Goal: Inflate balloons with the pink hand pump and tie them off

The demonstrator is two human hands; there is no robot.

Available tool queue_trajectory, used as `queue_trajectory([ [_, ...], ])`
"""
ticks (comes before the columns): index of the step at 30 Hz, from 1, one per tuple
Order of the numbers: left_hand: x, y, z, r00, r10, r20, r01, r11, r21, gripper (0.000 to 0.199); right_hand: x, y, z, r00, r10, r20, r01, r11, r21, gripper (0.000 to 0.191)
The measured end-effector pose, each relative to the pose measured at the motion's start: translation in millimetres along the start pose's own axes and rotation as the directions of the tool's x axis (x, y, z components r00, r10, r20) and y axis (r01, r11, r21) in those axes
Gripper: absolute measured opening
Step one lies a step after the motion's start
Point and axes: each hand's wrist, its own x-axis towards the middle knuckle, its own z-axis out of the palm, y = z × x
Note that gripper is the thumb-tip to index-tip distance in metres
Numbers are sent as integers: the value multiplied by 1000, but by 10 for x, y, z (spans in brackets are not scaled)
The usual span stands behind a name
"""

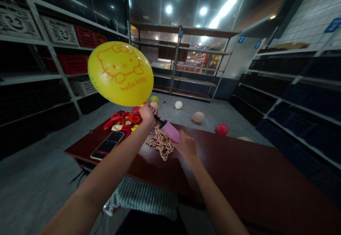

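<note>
A large yellow balloon (121,73) with an orange "hello kitty" print stands inflated above the table's far left part. My left hand (148,115) is closed around the balloon's neck, where it meets the black nozzle of a pink balloon pump (171,131). My right hand (186,143) grips the pump's near end. Under the pump lies a tangled heap of tan twisted balloons or cord (161,144); its exact kind is unclear. Left of my left hand are uninflated red balloons (123,119) mixed with yellow and white ones.
A phone (108,145) lies on the dark wooden table (234,171), at its left. Loose inflated balloons rest on the floor beyond, among them a white balloon (178,105), a pale pink balloon (198,117) and a red balloon (222,129). Shelves (177,60) line the walls.
</note>
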Motion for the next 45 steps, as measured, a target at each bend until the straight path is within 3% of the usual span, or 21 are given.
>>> queue_trajectory([
  [4,-87,-152,52,998,-19,56,16,998,53,40,13,-112,-35,998,59,-16,-59,998,30,34],
  [9,-8,-190,21,997,-63,43,59,995,82,40,-13,-68,20,999,42,-8,-42,999,28,35],
  [13,95,-194,-41,995,-96,18,94,991,97,40,-55,-6,180,999,26,-28,-25,1000,18,40],
  [17,180,-158,-99,999,-42,19,40,996,77,41,-127,95,418,998,25,-51,-20,996,85,45],
  [21,279,39,-148,999,-16,36,13,997,72,42,-188,174,578,991,-20,-131,46,979,200,45],
  [27,452,554,-134,999,49,5,-49,994,97,41,-184,183,643,976,-73,-204,125,958,258,44],
  [30,466,628,-56,999,49,16,-51,989,139,42,-193,197,664,971,-78,-224,140,951,276,45],
  [36,297,316,242,983,134,129,-156,971,180,43,-262,264,614,980,-7,-199,69,949,308,39],
  [39,193,67,348,981,112,159,-142,970,198,43,-268,256,566,987,59,-153,-8,950,311,42],
  [45,-70,-596,290,982,-13,186,-38,963,268,44,-225,263,554,986,145,-80,-112,938,328,44],
])
